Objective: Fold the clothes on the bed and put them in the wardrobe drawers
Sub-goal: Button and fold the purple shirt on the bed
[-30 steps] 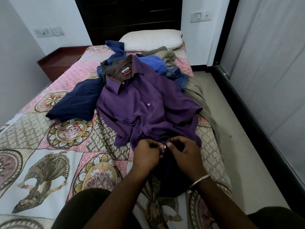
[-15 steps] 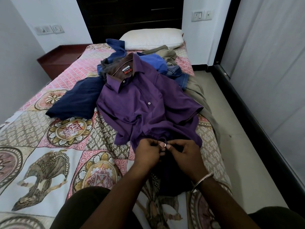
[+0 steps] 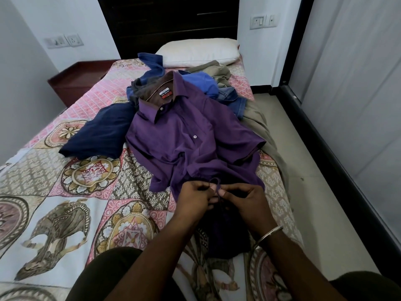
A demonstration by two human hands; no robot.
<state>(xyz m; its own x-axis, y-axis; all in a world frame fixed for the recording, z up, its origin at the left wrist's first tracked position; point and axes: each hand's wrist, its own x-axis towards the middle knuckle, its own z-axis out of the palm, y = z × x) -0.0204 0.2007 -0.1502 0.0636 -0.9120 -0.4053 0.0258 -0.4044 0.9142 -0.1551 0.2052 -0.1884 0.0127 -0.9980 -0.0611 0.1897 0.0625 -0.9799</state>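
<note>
One purple shirt (image 3: 191, 140) lies front-up along the middle of the bed (image 3: 65, 213), collar toward the head end and hem toward the foot edge. Two hands meet at its lower placket: the left hand (image 3: 195, 198) and the right hand (image 3: 243, 203) each pinch the purple cloth between thumb and curled fingers, almost touching each other, with a small loop of fabric standing up between them. One metal bangle (image 3: 269, 235) circles the right wrist.

Behind the shirt sits one heap of other clothes (image 3: 204, 88), partly covered by the shirt's collar and shoulders: a navy piece (image 3: 102, 133) spread toward the bed's left side, bright blue and denim pieces near the right edge, and a khaki piece (image 3: 260, 131) hanging over the right edge toward the floor. How many garments the heap holds cannot be counted. One white pillow (image 3: 199, 51) lies at the head end, and the dark wardrobe drawers (image 3: 169, 20) rise just behind it. One reddish side table (image 3: 76, 81) stands beside the bed's far left corner.

The hands and forearms hide the shirt's hem, and the cloth beneath them is in deep shadow. The person's dark-clad knees are cut off at the bottom.
</note>
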